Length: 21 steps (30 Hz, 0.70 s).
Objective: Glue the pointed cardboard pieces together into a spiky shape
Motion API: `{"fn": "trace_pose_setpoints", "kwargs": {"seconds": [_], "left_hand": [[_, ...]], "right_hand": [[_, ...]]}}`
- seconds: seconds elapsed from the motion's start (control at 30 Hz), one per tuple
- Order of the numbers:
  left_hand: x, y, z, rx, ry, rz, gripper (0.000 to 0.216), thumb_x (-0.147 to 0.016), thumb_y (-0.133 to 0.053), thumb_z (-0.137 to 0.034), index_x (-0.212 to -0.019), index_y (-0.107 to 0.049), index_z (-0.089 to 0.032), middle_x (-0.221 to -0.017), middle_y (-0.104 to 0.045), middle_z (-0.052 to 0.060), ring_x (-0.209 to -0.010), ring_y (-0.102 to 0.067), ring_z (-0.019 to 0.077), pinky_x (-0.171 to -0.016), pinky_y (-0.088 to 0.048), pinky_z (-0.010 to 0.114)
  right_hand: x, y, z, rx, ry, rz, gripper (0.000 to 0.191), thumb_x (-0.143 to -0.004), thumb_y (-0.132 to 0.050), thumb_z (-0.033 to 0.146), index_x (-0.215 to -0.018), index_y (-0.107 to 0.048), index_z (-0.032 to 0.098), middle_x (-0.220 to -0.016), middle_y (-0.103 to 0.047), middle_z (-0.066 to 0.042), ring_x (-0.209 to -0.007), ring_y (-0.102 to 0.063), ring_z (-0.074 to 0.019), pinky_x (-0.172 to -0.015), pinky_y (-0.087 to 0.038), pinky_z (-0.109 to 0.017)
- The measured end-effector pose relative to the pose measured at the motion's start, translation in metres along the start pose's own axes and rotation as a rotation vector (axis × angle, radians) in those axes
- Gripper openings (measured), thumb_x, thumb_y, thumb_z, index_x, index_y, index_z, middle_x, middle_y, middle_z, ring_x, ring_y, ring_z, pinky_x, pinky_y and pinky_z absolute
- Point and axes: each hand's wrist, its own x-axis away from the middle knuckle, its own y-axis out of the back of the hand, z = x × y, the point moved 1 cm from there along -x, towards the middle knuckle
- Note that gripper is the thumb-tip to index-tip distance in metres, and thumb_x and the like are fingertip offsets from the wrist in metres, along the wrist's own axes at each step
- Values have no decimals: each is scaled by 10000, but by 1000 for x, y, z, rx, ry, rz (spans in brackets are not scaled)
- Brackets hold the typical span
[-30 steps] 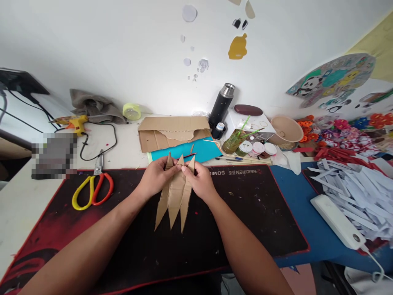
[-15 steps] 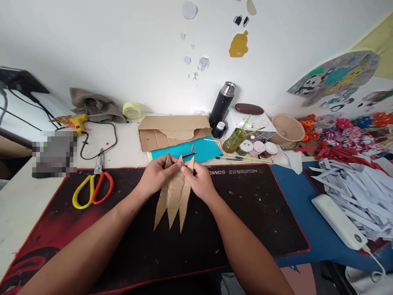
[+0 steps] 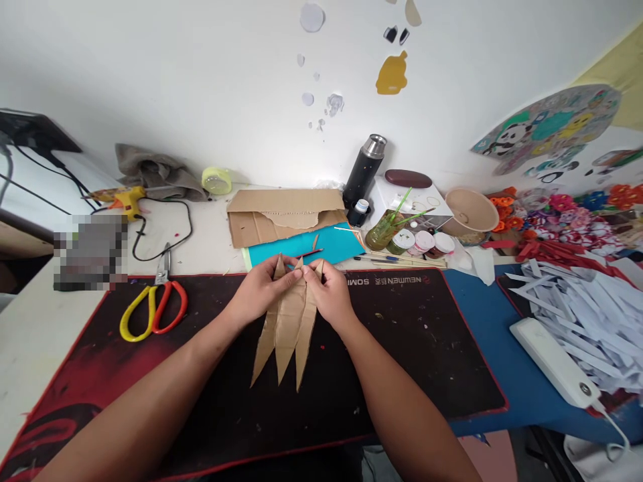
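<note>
Three long cardboard strips [image 3: 290,328] with pointed ends lie side by side between my hands, overlapping along their edges. My left hand [image 3: 264,286] pinches the upper part of the left and middle strips, thumb on the front. My right hand [image 3: 329,289] grips the right strip near its top, its thumb meeting the left one at the middle strip. Fingers behind the cardboard are mostly hidden. Below, the lower points hang over the black desk mat [image 3: 402,361]. Scissors [image 3: 153,308] with one yellow and one red handle lie left of my hands.
Behind my hands are a cardboard piece [image 3: 241,227] and a blue sheet [image 3: 276,252]. A glue gun [image 3: 129,202] with its cord sits at left. Paint jars [image 3: 403,241] and a black thermos [image 3: 362,171] stand at the back; paper strips [image 3: 577,314] and a white power bank-like device [image 3: 552,361] lie right.
Both hands and the cardboard strips have shifted slightly down, towards me. The strips' lower points sit a little lower on the mat, and both hands still grip them.
</note>
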Motion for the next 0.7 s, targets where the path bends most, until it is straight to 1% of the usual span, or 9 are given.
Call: {"fn": "trace_pose_setpoints", "kwargs": {"seconds": [0.07,0.2,0.3,0.37,0.43,0.5,0.57,0.63,0.7], "left_hand": [[4,2,-2,-18,21,52,528,-867,-747,-627,-1182,-702,-206,-1035,-765,53,-941,-695,262,-786,-533,330],[9,7,-2,-51,102,150,498,-855,-746,-652,-1065,-742,-200,-1026,-795,63,-922,-719,295,-762,-552,354],[7,11,-2,-14,132,75,524,-846,-735,-681,-1040,-737,-195,-987,-796,65,-875,-716,288,-743,-553,361],[4,13,-3,51,131,23,558,-840,-727,-700,-1073,-717,-193,-997,-793,72,-890,-717,287,-759,-560,366],[2,14,-3,81,106,-10,567,-854,-701,-706,-1101,-690,-196,-1028,-788,79,-937,-716,292,-791,-562,371],[0,15,-2,-28,57,-61,518,-891,-646,-693,-1057,-667,-203,-1022,-775,78,-951,-704,293,-798,-544,370],[-1,14,0,-226,11,-126,431,-954,-556,-644,-958,-623,-218,-939,-746,67,-889,-687,281,-762,-508,361],[-2,11,3,-419,-8,-168,338,-1010,-466,-542,-909,-568,-236,-824,-695,53,-782,-663,272,-707,-465,354],[-3,5,6,-576,-3,-190,238,-1026,-424,-424,-941,-546,-239,-749,-649,51,-696,-644,276,-668,-433,353]], "right_hand": [[-1,1,0,-14,-17,-23,294,-933,-639,473,-796,-629,213,-688,-586,26,-661,-508,-159,-634,-395,-279],[-3,4,-1,-53,-66,-52,312,-927,-635,517,-847,-643,215,-729,-604,14,-703,-550,-174,-668,-442,-285],[-3,2,-2,-115,-60,11,335,-936,-630,547,-896,-653,215,-809,-651,-10,-773,-602,-193,-704,-485,-294],[0,-1,-2,-156,-74,82,358,-942,-629,574,-893,-645,220,-780,-641,-6,-719,-599,-189,-644,-489,-295],[3,-4,-1,-179,-123,162,374,-940,-624,602,-895,-638,231,-694,-594,16,-608,-560,-176,-540,-457,-290],[5,-7,-1,-168,-161,220,369,-932,-628,607,-922,-648,238,-648,-571,30,-542,-537,-171,-485,-432,-289],[6,-8,-1,-133,-175,239,345,-930,-631,580,-951,-663,237,-650,-589,28,-530,-549,-173,-482,-435,-292],[5,-9,-3,-78,-170,215,315,-942,-614,536,-972,-679,230,-666,-615,18,-549,-569,-182,-502,-440,-296],[4,-11,-6,15,-138,157,273,-948,-605,480,-958,-694,222,-698,-647,0,-611,-593,-194,-554,-449,-299]]}}
